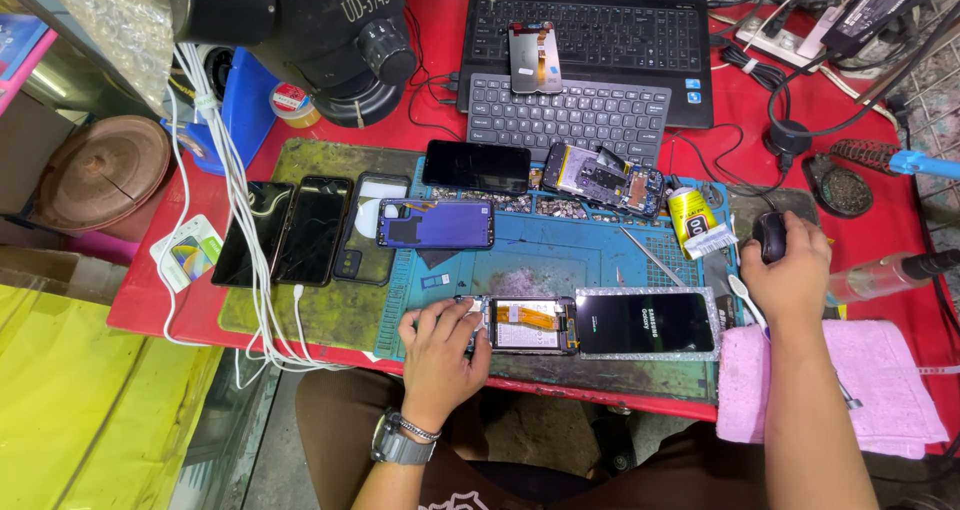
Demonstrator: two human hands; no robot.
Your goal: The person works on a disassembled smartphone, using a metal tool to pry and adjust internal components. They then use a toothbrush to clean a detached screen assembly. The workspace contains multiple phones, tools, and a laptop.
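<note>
Under the left hand, fingers curled, an opened phone is steadied; a black mouse is cupped by the right hand.

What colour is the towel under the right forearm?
Pink. The towel shows best in the head view, lying at the table's right edge beside the right hand.
</note>
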